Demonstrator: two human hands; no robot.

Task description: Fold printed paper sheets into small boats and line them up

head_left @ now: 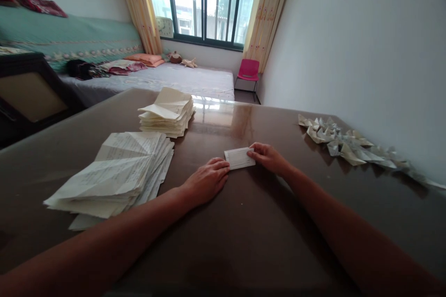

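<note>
A small folded paper point(239, 158), white and rectangular with faint lines, lies at the middle of the brown glossy table point(244, 232). My right hand point(267, 157) pinches its right end between thumb and fingers. At the paper's left end rests my left hand point(208, 179), palm down, its fingers bent together and their tips against the edge. Whether the left thumb grips the paper from below is hidden. To the left of my left hand is a stack of creased, written sheets point(118, 167).
Behind that stack sits a pile of cream paper point(169, 109). Several folded paper boats point(348, 144) line the table's right side near the wall point(365, 46). Beyond the table are a bed point(195, 81), a pink chair point(248, 70) and a window point(205, 0).
</note>
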